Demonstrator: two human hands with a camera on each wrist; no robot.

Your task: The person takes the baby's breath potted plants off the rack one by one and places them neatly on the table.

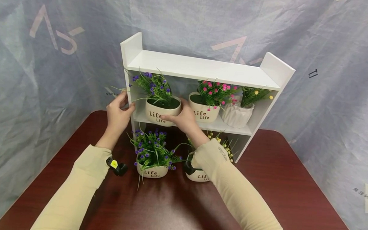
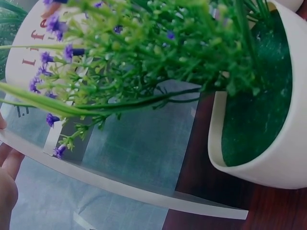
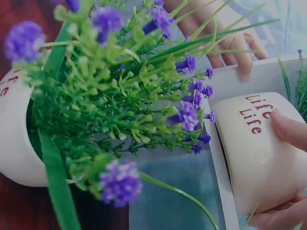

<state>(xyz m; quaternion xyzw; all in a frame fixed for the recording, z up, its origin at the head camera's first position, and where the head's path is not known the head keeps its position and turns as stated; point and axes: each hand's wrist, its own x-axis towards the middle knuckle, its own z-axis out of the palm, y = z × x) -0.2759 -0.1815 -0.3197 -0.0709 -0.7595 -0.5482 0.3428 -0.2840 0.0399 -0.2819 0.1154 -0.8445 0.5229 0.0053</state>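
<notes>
My right hand (image 1: 187, 119) grips the right end of a white oval flowerpot (image 1: 152, 111), its thumb across the front by the "Life" lettering. Purple flowers and green blades grow from this pot, which sits at the left of the middle board of a white shelf unit (image 1: 201, 68). At the unit's left side panel (image 1: 128, 84), my left hand (image 1: 116, 113) pinches the edge, thumb on one side and fingers on the other. In the right wrist view, the thumb (image 3: 290, 128) presses the pot's lettered front.
Beside the held pot stand a pink-flowered pot (image 1: 203, 112) and a ribbed white pot (image 1: 237, 115) with yellow flowers. Below, a purple-flowered pot (image 1: 153, 171) and a yellow-flowered pot (image 1: 197, 176) stand on the dark red table (image 1: 168, 209). Grey cloth (image 1: 187, 23) hangs behind.
</notes>
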